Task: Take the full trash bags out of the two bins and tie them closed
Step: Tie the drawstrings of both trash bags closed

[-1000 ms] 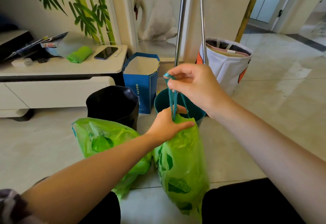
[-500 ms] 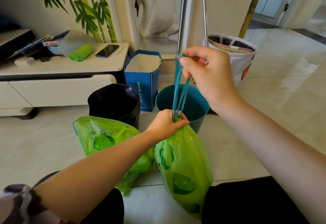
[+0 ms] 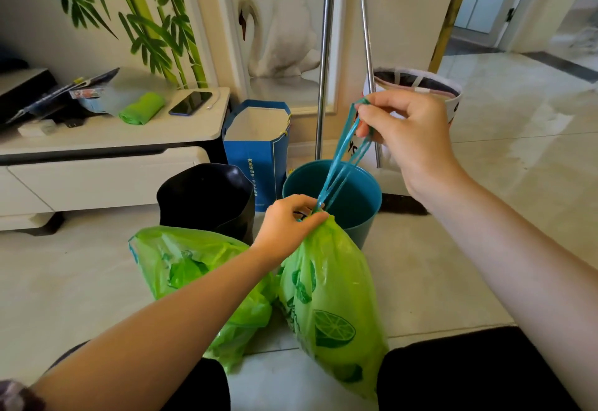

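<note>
Two bins (image 3: pixel 333 197) bagless; green bags (image 3: pixel 333 307) outside

The neck of the green bag (image 3: pixel 333 300) is hidden inside the left hand (image 3: pixel 288 224), so the spot where the strings (image 3: pixel 339 164) come out cannot be seen. The tops of the strings go under the fingers of the right hand (image 3: pixel 407 132). The left arm covers part of the other green bag (image 3: pixel 181 265) (its top is hard to make out). The bottom of the blue bin (image 3: pixel 356 203) sits behind the bag. The two poles (image 3: pixel 325 54) run off the top edge. The writing on the paper bag (image 3: pixel 255 155) is too small to read.
</note>
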A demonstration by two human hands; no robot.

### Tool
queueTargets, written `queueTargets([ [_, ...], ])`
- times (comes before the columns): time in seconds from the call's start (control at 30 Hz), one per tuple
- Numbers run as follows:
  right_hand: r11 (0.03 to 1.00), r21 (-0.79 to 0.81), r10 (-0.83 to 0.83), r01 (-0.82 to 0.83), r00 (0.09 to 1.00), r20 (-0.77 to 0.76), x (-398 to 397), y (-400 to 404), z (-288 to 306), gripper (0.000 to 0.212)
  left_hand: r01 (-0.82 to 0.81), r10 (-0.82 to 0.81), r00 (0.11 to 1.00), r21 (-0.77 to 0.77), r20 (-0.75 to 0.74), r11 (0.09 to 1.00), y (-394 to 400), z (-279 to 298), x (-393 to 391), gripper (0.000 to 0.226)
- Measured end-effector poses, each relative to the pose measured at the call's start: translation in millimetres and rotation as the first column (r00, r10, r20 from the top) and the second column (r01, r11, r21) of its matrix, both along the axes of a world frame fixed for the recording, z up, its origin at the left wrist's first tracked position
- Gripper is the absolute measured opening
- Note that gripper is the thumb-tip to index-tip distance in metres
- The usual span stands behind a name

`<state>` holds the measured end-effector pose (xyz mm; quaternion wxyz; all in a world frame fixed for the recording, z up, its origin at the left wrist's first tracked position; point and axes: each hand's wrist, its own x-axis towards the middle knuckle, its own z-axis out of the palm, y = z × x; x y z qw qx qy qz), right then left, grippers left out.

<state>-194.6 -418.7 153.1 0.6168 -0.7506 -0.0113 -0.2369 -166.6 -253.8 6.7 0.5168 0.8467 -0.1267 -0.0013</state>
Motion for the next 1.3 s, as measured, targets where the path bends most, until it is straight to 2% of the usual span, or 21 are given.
queueTargets([
  [0.07,1.0,-0.007,0.024,-0.024,1.0,-0.02,0,2,-4,0.016,-0.061,0.06,0.998,0.003,0.027,0.998,4,1,3,0.014],
  [0.13,0.999,0.001,0.044,-0.044,0.998,-0.046,-1,4,-8,0.016,-0.082,0.082,0.996,-0.011,-0.016,0.997,5,1,3,0.016],
  [0.3,0.998,0.013,0.059,-0.058,0.995,-0.085,1,-2,-9,0.014,0.008,-0.022,0.993,-0.112,-0.119,0.994,-1,2,-2,0.013],
  [0.43,0.993,0.019,0.118,-0.116,0.99,-0.075,-2,5,-10,0.015,0.083,-0.088,0.99,-0.051,-0.109,0.995,-10,-1,-6,0.025],
  [0.6,0.99,0.07,0.129,-0.125,0.989,-0.071,-1,8,-14,0.016,0.101,-0.107,0.988,-0.063,-0.107,0.993,-17,3,-13,0.02],
  [0.83,0.982,0.132,0.145,-0.136,0.987,-0.064,-1,10,-12,0.013,-0.027,0.025,0.999,-0.075,-0.022,0.997,-16,-1,-13,0.008],
  [0.9,0.977,0.175,0.14,-0.125,0.987,-0.075,0,9,-11,0.014,0.001,-0.01,0.997,-0.125,-0.074,0.992,-17,5,-14,0.007],
  [1.0,0.974,0.192,0.143,-0.124,0.986,-0.09,0,9,-11,0.009,0.049,-0.085,0.981,-0.199,-0.174,0.979,-21,8,-18,0.018],
  [1.13,0.977,0.18,0.128,-0.11,0.987,-0.094,0,9,-12,0.008,0.134,-0.171,0.97,-0.209,-0.173,0.969,-23,13,-21,0.014],
  [1.3,0.991,0.123,-0.025,0.043,0.989,-0.144,9,-5,-15,0.014,-0.048,-0.078,0.948,-0.381,-0.309,0.923,-15,20,-15,0.019],
])
